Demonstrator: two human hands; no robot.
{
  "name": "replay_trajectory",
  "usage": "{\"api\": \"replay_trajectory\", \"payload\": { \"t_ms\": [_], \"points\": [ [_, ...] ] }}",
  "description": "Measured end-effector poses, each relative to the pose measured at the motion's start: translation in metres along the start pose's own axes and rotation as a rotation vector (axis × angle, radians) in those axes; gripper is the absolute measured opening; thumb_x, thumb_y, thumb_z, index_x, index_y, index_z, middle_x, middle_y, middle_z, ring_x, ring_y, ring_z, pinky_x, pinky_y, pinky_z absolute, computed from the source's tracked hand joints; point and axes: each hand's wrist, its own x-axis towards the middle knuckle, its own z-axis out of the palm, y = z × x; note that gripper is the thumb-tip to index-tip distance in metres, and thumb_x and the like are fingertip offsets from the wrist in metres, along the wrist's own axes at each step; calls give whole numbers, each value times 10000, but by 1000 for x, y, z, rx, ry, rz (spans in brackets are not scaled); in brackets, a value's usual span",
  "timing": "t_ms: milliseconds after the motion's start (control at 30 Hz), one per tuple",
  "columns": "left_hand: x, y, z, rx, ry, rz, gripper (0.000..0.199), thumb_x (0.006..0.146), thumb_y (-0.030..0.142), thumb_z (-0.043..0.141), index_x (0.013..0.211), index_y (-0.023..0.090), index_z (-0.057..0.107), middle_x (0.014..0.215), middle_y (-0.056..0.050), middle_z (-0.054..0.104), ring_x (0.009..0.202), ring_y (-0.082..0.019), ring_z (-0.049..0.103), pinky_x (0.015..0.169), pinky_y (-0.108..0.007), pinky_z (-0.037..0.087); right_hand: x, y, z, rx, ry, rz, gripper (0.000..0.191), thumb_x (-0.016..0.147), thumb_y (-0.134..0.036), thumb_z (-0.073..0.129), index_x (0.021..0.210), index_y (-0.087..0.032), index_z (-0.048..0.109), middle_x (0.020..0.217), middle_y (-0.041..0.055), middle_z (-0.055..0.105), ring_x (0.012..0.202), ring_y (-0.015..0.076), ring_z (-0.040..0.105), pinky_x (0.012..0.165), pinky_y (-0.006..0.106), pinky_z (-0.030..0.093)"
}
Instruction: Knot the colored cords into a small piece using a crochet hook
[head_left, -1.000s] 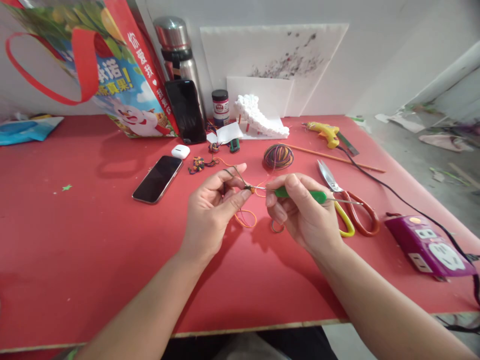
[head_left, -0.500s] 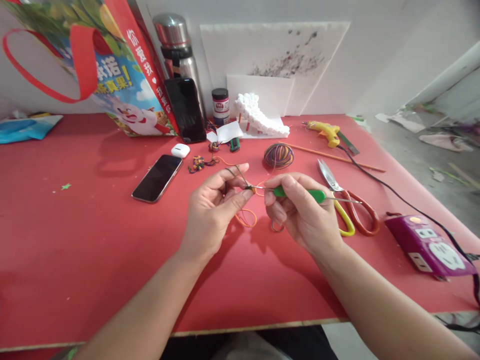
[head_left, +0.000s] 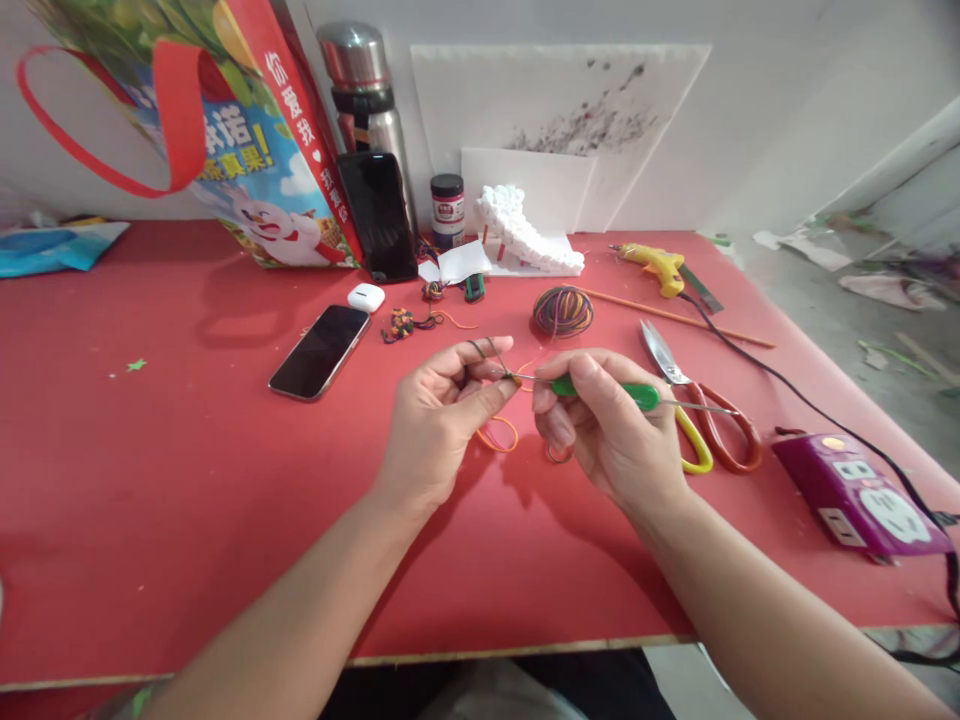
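Observation:
A small dark and orange yarn piece (head_left: 513, 379) is pinched between the thumb and fingers of my left hand (head_left: 442, 420), with a strand looped over its raised forefinger. My right hand (head_left: 607, 420) grips a crochet hook by its green handle (head_left: 643, 397); the thin metal tip reaches left to the yarn piece. Another thin metal shaft sticks out of the handle's right end. Below the fingers an orange and pink yarn loop (head_left: 499, 436) hangs or lies over the red table. Behind my hands sits a multicoloured yarn ball (head_left: 563, 311).
Scissors (head_left: 663, 354), a yellow glue gun (head_left: 654, 268) and a purple box (head_left: 859, 492) are at the right. A phone (head_left: 320, 352), white earphone case (head_left: 366, 297) and small knotted yarn piece (head_left: 401, 323) lie left. Behind stand a bag (head_left: 285, 215), flask (head_left: 367, 90) and white model (head_left: 525, 232).
The view has shifted slightly, so most things appear a little further right. My left fingers have closed in a little towards the hook, and both hands keep their holds.

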Motion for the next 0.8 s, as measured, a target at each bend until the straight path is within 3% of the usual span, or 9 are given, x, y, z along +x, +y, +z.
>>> {"api": "replay_trajectory", "payload": {
  "t_ms": [233, 567, 800],
  "points": [
    [-2, -2, -1, -51, -20, 3, 199, 646, 179, 946, 806, 225, 836, 850, -20, 735, 792, -144, 672, 779, -293, 578, 1, -1, 5, 29, -24, 41, 249, 905, -457, 793, 877, -210, 786, 705, 9, 695, 467, 90, 517, 391, 221, 462],
    [2, 1, -2, -122, -51, -144, 309, 507, 162, 1010, 774, 199, 861, 769, -6, 730, 697, -92, 642, 688, -223, 567, 3, -1, -6, 75, -137, 71, 233, 925, -435, 781, 902, -204, 803, 696, 8, 718, 448, 87, 548, 421, 230, 502],
    [-1, 0, -3, -63, -73, -66, 240, 641, 177, 959, 855, 219, 858, 862, -28, 753, 767, -134, 680, 764, -296, 579, 3, -1, -1, 27, -59, 59, 245, 910, -448, 788, 881, -205, 791, 687, -1, 702, 431, 80, 513, 384, 221, 459]
  ]
}}
